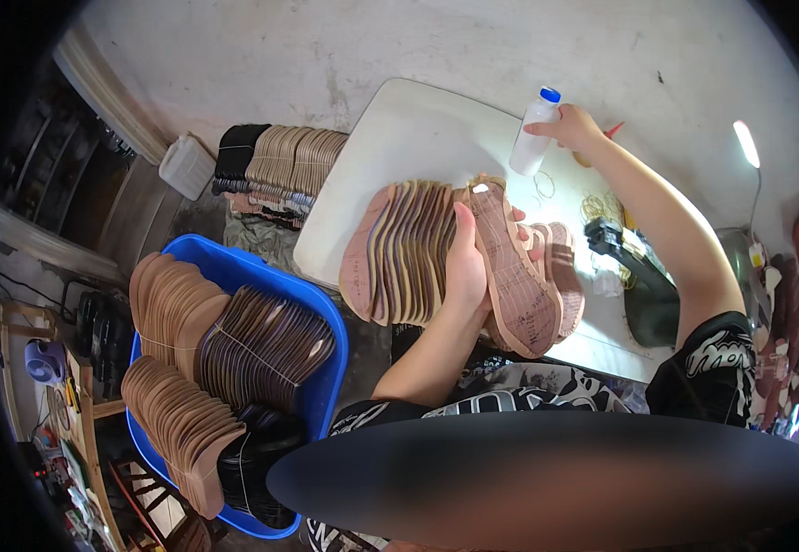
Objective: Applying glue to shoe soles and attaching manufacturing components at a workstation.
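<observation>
My left hand is closed round a brown insole, tilted up over the near side of the white table. Pen-like lines and marks cover its face, and a small white patch sits at its far end. More insoles show just behind it; whether my fingers hold these too is hidden. Farther right, my right hand grips a white bottle with a blue cap, near its capped end. To the left of my left hand, a row of insoles stands packed on edge on the table.
At lower left, a blue tub holds bundles of tan insoles and dark ones. Tied stacks stand left of the table, near a white jug. Rubber bands and a black device lie at right.
</observation>
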Demonstrator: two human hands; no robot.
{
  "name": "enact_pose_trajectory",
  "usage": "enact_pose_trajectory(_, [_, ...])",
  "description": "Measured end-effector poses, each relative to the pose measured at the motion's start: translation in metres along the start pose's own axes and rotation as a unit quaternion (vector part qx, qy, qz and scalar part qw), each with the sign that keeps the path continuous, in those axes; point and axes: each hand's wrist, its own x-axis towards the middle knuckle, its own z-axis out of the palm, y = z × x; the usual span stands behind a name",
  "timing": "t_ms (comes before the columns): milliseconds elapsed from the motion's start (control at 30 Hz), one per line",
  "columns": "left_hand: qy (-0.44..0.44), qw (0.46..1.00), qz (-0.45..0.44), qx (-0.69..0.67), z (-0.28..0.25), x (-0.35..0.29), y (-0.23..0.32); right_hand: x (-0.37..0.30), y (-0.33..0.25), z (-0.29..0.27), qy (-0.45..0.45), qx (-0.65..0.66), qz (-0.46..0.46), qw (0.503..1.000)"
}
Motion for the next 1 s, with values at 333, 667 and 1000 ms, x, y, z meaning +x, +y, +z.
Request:
enact_pose_trajectory(333, [-0.028, 0.997, 0.065, -0.002, -0.016, 0.005, 0.023, 0.047, -0.015, 0.067, 0.05, 0.187, 0.087, 0.977])
enact_pose_trajectory(667, [0.01, 0.998, 0.059, 0.02, -0.012, 0.002, 0.031, 0.007, -0.032, 0.121, 0.18, 0.369, 0.182, 0.893])
enact_pose_trajectory(1000, [0.039, 0.976, -0.084, 0.198, -0.025, -0.004, 0.047, -0.22, -0.001, 0.094, -0.052, 0.501, -0.086, 0.859])
